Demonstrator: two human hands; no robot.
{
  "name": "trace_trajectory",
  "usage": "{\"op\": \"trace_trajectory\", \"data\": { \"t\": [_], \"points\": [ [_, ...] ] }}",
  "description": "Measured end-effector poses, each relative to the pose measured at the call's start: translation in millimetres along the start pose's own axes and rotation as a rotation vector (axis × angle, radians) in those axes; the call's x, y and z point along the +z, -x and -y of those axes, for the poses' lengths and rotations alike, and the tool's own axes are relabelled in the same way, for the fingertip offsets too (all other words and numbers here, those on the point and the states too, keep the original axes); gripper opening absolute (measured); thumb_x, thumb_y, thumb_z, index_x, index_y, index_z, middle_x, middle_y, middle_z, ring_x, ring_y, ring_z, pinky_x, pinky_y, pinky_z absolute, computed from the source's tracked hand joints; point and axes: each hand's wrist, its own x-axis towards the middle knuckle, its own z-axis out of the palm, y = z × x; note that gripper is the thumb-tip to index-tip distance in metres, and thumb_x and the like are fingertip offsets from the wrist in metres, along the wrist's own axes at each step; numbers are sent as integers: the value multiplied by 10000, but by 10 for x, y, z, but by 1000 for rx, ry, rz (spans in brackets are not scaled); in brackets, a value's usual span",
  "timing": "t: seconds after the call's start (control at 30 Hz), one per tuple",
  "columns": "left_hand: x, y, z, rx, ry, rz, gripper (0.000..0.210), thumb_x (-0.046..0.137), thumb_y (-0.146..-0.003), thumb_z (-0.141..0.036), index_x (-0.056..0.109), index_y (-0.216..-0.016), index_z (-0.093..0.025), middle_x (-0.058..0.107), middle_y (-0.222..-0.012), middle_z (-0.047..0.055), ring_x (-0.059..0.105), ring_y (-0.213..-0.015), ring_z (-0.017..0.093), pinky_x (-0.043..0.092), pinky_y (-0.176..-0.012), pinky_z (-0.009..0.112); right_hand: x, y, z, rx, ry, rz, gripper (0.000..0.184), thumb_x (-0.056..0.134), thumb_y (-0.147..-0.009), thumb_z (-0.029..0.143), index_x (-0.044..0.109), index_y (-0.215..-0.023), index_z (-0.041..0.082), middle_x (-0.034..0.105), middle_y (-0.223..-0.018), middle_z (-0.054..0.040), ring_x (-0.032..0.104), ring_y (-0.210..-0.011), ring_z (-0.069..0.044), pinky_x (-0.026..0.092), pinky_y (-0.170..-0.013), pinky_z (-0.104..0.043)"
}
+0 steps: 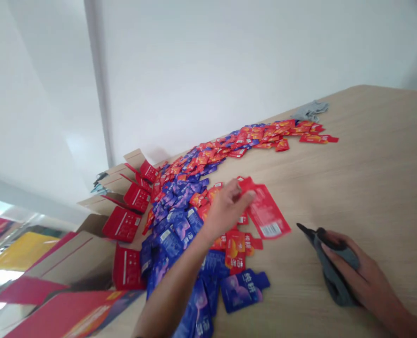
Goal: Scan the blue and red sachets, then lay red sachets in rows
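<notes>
My left hand (pixel 227 204) pinches a flat red pouch (pixel 269 213) by its narrow neck, with a white barcode panel towards its far end. The pouch is held over the table, beside a spread of red pouches (pixel 235 249) and blue pouches (pixel 243 288). On the right, my right hand (pixel 365 274) is closed around a grey and black object (pixel 330 267) with a narrow, pointed black tip. Its exact kind I cannot make out. That tip points up and left, towards the held pouch, with a gap between them.
A long heap of red and blue pouches (pixel 208 157) runs along the wall side of the wooden table (pixel 381 164). A crumpled grey cloth or glove (pixel 310 111) lies at its far end. Open red cardboard boxes (pixel 126 224) line the left edge.
</notes>
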Motion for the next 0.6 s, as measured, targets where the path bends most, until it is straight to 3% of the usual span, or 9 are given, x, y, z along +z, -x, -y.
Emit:
{"op": "trace_trajectory", "data": {
  "t": [0.13, 0.27, 0.43, 0.53, 0.6],
  "points": [
    [611, 852, -32, -213, 128, 270, 419, 682, -949, -537, 508, -788, -192, 430, -692, -68, 378, -613, 74, 283, -546, 208, -88, -31, 93, -7, 5, -11, 410, 636, -868, 646, 680, -1198, 407, 784, -1232, -31, 717, -1199, -403, 587, -1021, -582],
    [1010, 1452, 317, -317, 106, 454, 275, 655, -957, -445, 634, -911, -175, 588, -771, -47, 503, -665, 78, 334, -574, 199, -156, -64, 174, -14, 28, -38, 380, 641, -888, 618, 662, -1211, 418, 764, -1270, -67, 705, -1224, -390, 551, -1070, -568],
    [1255, 1848, 674, -263, -132, 454, 217, 663, -958, -369, 678, -883, -166, 648, -757, -29, 583, -676, 100, 356, -577, 207, -164, -65, 228, -57, 77, -15, 364, 618, -929, 588, 646, -1237, 398, 747, -1309, -96, 692, -1252, -363, 524, -1087, -542],
    [1304, 1933, 712, -247, -197, 383, 177, 657, -960, -330, 702, -908, -166, 686, -803, 1, 622, -721, 132, 435, -639, 226, -158, -67, 214, -142, 126, 7, 355, 613, -947, 557, 650, -1249, 374, 738, -1333, -97, 678, -1278, -337, 504, -1105, -506],
    [1324, 1967, 701, -236, -204, 332, 164, 629, -979, -306, 711, -1017, -170, 731, -940, 39, 678, -845, 174, 513, -751, 264, -154, -70, 198, -177, 150, 6, 368, 622, -945, 548, 657, -1257, 355, 742, -1328, -102, 683, -1269, -332, 506, -1095, -492]
  ]
}}
